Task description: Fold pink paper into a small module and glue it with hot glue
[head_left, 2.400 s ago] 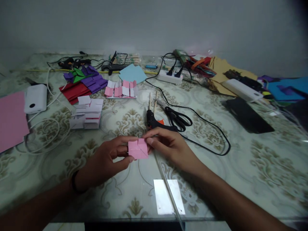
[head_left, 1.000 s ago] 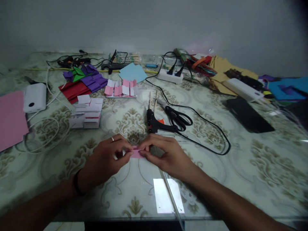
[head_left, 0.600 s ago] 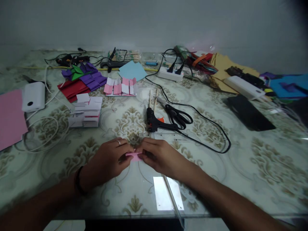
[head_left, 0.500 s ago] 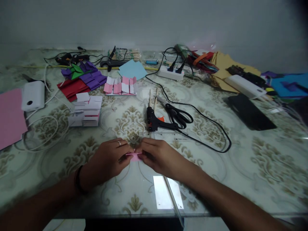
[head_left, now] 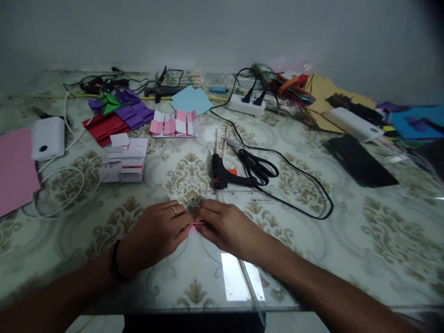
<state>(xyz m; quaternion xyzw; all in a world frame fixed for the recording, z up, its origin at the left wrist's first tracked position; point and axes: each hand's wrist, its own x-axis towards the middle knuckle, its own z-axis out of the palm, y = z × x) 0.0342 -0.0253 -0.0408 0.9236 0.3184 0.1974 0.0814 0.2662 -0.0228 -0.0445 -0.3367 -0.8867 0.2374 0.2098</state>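
A small piece of pink paper (head_left: 193, 228) is pinched between my two hands, low over the middle of the table; most of it is hidden behind the fingers. My left hand (head_left: 163, 231), with a ring on one finger, is closed on its left end. On the right end, my right hand (head_left: 224, 226) is closed too, fingertips close to the left ones. Beyond the hands lie a black glue gun (head_left: 225, 175) and black-handled scissors (head_left: 258, 166). Folded pink and white paper pieces (head_left: 174, 124) and a stack of folded white ones (head_left: 126, 157) stand farther back.
Pink sheets (head_left: 17, 173) and a white device (head_left: 48, 138) with a looped cable lie left. A power strip (head_left: 245, 105) sits at the back, and a black phone (head_left: 362, 161) at right. The glue gun's cord (head_left: 305, 171) loops across the right middle.
My left hand has shifted slightly right and the hands are closer together. Less of the pink paper shows between the fingers.
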